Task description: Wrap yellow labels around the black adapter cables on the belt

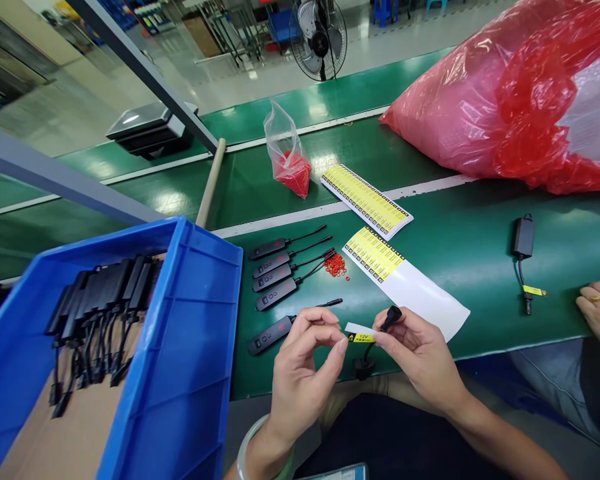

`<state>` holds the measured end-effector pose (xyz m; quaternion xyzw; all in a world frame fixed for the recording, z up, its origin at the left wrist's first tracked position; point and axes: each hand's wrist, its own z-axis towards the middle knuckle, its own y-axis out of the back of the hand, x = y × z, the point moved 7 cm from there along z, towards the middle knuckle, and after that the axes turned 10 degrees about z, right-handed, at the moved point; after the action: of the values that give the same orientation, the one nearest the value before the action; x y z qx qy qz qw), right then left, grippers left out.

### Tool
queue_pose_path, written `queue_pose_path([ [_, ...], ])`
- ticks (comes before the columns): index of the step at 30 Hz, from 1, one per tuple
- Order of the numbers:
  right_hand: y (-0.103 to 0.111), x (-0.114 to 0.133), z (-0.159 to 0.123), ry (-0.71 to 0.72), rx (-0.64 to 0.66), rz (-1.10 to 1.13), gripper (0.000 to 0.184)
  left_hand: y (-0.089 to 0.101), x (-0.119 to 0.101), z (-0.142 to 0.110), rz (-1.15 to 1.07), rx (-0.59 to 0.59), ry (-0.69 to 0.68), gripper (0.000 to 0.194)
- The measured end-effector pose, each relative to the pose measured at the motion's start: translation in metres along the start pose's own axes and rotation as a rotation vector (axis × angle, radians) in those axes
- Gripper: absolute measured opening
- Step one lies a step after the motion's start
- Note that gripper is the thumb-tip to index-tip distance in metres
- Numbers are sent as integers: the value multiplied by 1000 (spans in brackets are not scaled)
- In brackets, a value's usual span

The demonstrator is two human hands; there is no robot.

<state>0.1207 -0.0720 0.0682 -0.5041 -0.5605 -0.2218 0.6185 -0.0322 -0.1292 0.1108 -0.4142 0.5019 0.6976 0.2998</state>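
Right now I have a slim black cable (368,351) pinched between the thumb and fingers of my right hand (427,363), held in front of me at the near edge of the green bench (485,267). Its upper end is a dark, round, ribbed connector (393,315), tipped up and to the right, poking out above my thumb. Below my grip the cable drops to a blocky black piece (363,369), matte and partly in shadow. A yellow label (361,338) sticks out sideways from the cable toward my left, bright against all that black, with a black warning mark at its far end and "12V" printed on it; the smaller characters are too fine to read. A plain white strip shows just above it, at a slight slant. My left hand (305,373) is curled, thumb and forefinger at the label's free end, but I cannot tell whether they grasp it or only sit beside it. Past my hands lies a partly used sheet of matching yellow labels (375,255), its lower part bare white.
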Motion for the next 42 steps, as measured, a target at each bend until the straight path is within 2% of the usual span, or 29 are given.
queue_pose_path([
  [13, 0, -2, -3, 12, -25, -70, 8, -2, 3, 9, 36, 86, 15, 10],
  [28, 0, 2, -5, 27, -37, -129, 10, -4, 7, 8, -55, 91, 75, 10],
  [42, -2, 2, -4, 24, -34, -143, 10, -3, 8, 9, -69, 78, 74, 11],
])
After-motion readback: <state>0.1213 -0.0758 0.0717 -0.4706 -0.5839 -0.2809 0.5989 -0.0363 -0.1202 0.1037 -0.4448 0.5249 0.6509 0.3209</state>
